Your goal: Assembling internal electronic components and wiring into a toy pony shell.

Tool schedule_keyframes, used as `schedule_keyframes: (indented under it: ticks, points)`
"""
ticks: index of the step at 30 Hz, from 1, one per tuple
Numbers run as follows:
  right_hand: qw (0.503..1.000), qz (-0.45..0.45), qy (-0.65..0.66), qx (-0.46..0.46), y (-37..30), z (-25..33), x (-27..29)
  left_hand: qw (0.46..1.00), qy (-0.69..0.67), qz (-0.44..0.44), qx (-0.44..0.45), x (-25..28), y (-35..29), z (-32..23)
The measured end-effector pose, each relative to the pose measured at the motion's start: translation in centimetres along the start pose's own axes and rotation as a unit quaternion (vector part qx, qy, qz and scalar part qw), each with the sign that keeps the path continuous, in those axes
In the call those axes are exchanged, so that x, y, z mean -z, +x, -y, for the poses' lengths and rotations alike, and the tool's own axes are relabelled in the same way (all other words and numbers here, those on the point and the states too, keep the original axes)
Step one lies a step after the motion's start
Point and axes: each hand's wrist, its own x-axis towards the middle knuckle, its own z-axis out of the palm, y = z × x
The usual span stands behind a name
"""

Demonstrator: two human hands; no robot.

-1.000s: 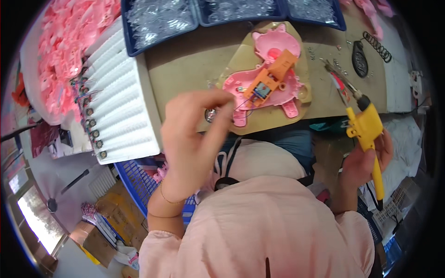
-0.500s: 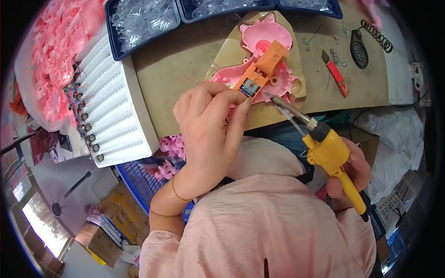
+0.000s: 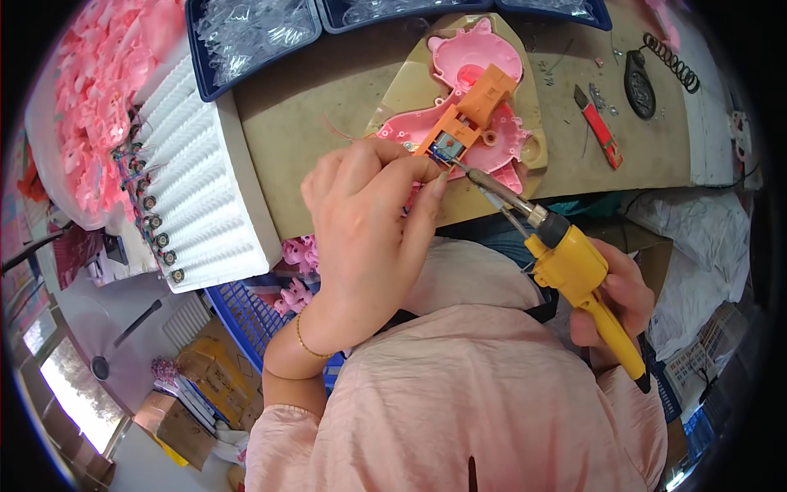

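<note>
My right hand (image 3: 620,299) grips a yellow soldering iron (image 3: 570,266) with a trigger handle and a thin feed tube. Its metal tip touches or nearly touches the lower edge of a small circuit board (image 3: 448,146). That board sits in an orange plastic housing (image 3: 485,97), which lies on a pink animal-shaped toy shell (image 3: 414,125). My left hand (image 3: 369,209) is closed, thumb and forefinger pinched at the board's lower corner; what they hold is hidden. A thin red wire (image 3: 334,128) sticks out beyond its knuckles. Under the shell is a tan shaped holder (image 3: 526,86).
Blue trays (image 3: 215,88) of clear plastic parts line the back. White ridged foam (image 3: 209,197) with a row of wired round parts stands left, beside a heap of pink shells (image 3: 106,98). A red utility knife (image 3: 601,131) and a black coiled-cord tag (image 3: 639,86) lie right.
The soldering iron has moved slightly left, bringing its tip from beside the orange housing to the board's lower edge. My left hand keeps its pinch nearly in place.
</note>
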Motion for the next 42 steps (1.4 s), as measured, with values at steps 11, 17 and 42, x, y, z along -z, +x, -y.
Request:
schedule_keyframes:
  ticks: [11,17,42]
  points:
    - [0.999,0.008,0.036,-0.031,0.0,0.3,0.1,1.0,-0.009,-0.007,0.007,-0.2,0.3,-0.2]
    - [0.998,0.015,0.058,-0.031,0.1,0.0,0.2,1.0,-0.014,0.0,0.005,-0.2,0.4,-0.1]
    - [0.996,0.018,-0.077,-0.033,0.0,0.9,0.6,1.0,-0.018,-0.004,-0.005,-0.2,0.7,-0.1]
